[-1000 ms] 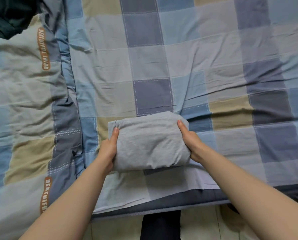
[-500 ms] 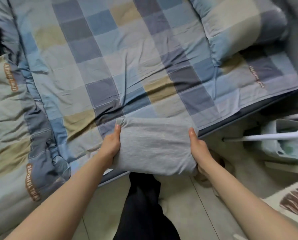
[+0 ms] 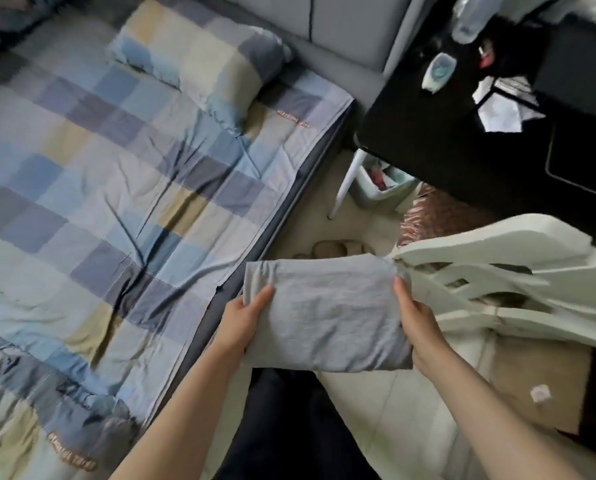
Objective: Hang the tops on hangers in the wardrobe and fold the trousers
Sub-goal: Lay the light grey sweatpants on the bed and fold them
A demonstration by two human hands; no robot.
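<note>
Folded grey trousers [image 3: 327,317] were gripped at both ends by left hand [image 3: 244,315] and right hand [image 3: 419,320], fingers curled underneath, likely to keep the fold intact off the bed [image 3: 116,188].

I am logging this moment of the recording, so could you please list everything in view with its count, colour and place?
folded trousers: one, grey, held in the air past the bed's edge, over the floor
bed sheet: one, blue, grey and beige checks, spread over the bed on the left
pillow: one, same checks, at the top of the bed
desk: one, black, upper right, small blurred items on top
bin: one, pale green, under the desk
chair: one, white, right of the trousers
slippers: one pair, beige, on the floor beyond the trousers
hands: left hand and right hand, each gripping one end of the trousers
</note>
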